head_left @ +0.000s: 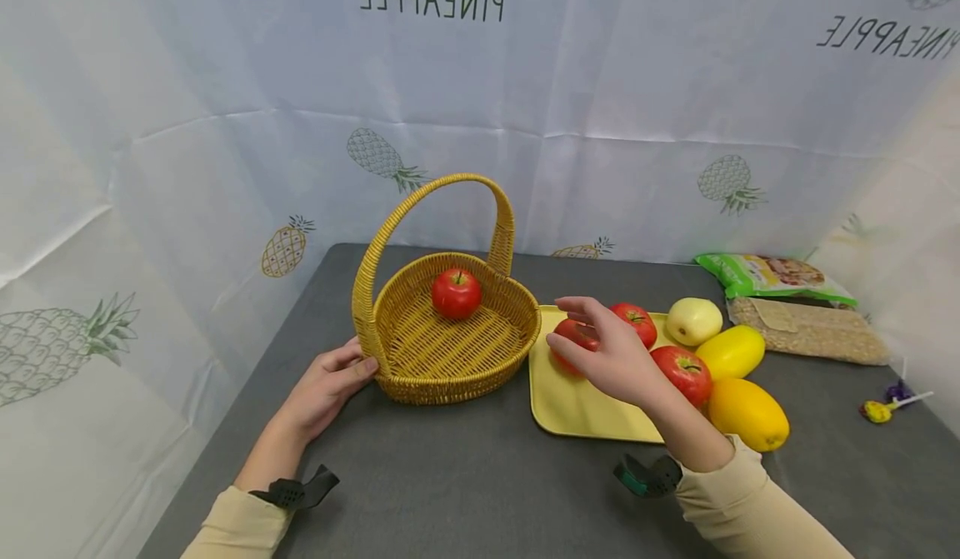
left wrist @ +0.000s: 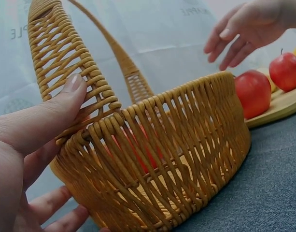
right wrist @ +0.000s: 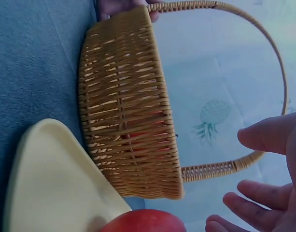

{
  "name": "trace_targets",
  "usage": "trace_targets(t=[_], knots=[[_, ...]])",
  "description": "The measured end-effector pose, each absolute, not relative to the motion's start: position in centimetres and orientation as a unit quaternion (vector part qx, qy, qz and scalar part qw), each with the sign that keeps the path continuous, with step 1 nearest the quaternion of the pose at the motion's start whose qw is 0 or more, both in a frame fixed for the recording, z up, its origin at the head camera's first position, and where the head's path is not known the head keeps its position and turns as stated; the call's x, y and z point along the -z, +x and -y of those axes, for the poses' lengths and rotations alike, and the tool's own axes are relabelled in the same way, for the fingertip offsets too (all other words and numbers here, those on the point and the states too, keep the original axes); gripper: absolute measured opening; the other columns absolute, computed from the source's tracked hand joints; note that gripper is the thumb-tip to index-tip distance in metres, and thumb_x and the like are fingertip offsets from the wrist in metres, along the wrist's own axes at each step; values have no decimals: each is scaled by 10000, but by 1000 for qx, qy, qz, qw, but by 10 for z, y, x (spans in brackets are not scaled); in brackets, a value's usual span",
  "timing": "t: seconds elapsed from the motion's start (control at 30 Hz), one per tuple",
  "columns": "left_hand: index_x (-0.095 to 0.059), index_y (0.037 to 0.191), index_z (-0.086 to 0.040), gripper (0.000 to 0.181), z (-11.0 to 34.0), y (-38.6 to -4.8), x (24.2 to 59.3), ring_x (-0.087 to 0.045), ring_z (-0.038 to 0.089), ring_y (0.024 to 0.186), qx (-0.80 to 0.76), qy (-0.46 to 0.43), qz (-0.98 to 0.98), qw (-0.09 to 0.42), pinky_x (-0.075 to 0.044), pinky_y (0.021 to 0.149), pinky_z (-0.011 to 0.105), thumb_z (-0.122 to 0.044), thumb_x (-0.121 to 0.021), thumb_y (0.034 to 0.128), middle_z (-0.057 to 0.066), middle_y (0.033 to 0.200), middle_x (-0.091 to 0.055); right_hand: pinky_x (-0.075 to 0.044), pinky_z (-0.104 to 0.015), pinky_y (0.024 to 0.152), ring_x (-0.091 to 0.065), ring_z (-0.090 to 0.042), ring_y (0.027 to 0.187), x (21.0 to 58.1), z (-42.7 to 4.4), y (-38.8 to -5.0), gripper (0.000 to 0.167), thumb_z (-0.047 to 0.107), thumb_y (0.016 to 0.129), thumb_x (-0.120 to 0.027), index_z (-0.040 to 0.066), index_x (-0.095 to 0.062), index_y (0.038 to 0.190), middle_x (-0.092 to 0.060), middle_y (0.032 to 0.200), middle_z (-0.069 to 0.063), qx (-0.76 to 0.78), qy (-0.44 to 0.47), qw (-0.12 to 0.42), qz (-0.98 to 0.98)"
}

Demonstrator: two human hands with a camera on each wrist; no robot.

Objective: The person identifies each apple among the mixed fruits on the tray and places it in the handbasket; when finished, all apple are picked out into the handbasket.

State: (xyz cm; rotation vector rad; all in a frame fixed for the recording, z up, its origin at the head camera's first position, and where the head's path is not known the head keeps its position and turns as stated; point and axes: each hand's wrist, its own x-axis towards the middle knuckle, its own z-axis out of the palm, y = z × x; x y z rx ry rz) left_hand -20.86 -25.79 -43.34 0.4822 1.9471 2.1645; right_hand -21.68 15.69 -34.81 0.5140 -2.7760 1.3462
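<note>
A golden wicker basket (head_left: 450,388) with a tall arched handle stands on the dark table, one red apple (head_left: 456,294) inside it. My left hand (head_left: 330,384) holds the basket's left side, the thumb (left wrist: 65,104) lying against the foot of the handle and the other fingers lower on the outer wall. Over the left part of a yellow tray (head_left: 592,413) hovers my right hand (head_left: 611,355), fingers spread and holding nothing. Just below it is a red apple (right wrist: 145,222), partly hidden by the hand in the head view. Two more red apples lie on the tray, one at the back (head_left: 636,322), one nearer (head_left: 682,376).
At the tray's right side lie a pale round fruit (head_left: 693,321), a yellow fruit (head_left: 731,352) and an orange-yellow fruit (head_left: 748,414). Further right are a green packet (head_left: 780,277), a bag of grains (head_left: 810,330) and a lollipop (head_left: 879,410). A pineapple-print curtain (head_left: 480,67) hangs behind the table.
</note>
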Motion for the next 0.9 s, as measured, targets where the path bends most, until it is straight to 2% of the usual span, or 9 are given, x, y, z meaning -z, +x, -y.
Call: trace_targets(t=[0.3,0.53,0.77,0.9], knots=[[-606,1336,116,332,258,-212,435,-412,44,1370,-735,181,-646,95,-468,1039,264,-64,-555,1062,143,1608,-321,-436,-594,1051,-503,-348,1329,360,-175,-206,594,442,977,-698,137,-518,1454,-545,1457,-125,-398,115,48,909],[-577,1361,128,357,256,-212,433,-407,48,1373,-733,183,-648,98,-465,1042,262,-72,-554,1065,177,1618,-284,-399,-615,1071,-488,-366,1324,371,-183,-201,621,439,974,-702,121,-505,1469,-538,1455,-140,-406,67,60,909],[-577,1385,93,358,257,-209,433,-405,-12,1352,-732,179,-651,94,-469,1025,238,-72,-545,1069,261,1653,-112,-385,-609,1094,-469,-372,1333,381,-181,-207,728,401,963,-722,46,-421,1524,-500,1472,-178,-401,62,58,912],[-569,1405,72,362,258,-207,434,-419,-15,1342,-730,181,-652,94,-468,1020,229,-70,-530,1075,278,1651,-80,-391,-589,1101,-480,-373,1332,384,-181,-210,756,393,957,-729,27,-401,1532,-502,1465,-194,-401,62,57,912]])
